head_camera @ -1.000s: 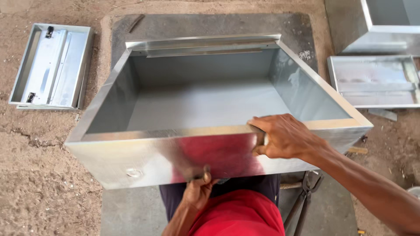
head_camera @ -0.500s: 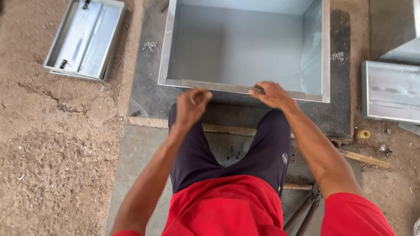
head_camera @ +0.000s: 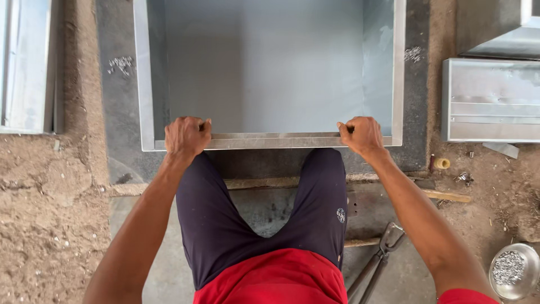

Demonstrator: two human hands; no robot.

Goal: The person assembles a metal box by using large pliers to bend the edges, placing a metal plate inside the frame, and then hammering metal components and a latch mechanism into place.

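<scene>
Your grip is clenched on both sides: left hand (head_camera: pixel 187 137) and right hand (head_camera: pixel 363 135) clamp the near rim of the open metal box (head_camera: pixel 264 67), which sits on the dark slab (head_camera: pixel 118 101), steadying it evenly.

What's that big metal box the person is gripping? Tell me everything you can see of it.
The sheet-metal box is an open-topped rectangular tray of dull silver-grey metal, apparently galvanised. It has a flat bare floor, upright walls and a narrow folded flange around the rim. It lies mouth-up on a dark slab set in the dirt, its far end cut off by the picture. The left hand and the right hand both clutch the near rim, fingers hooked over the flange, close to its two corners.
</scene>
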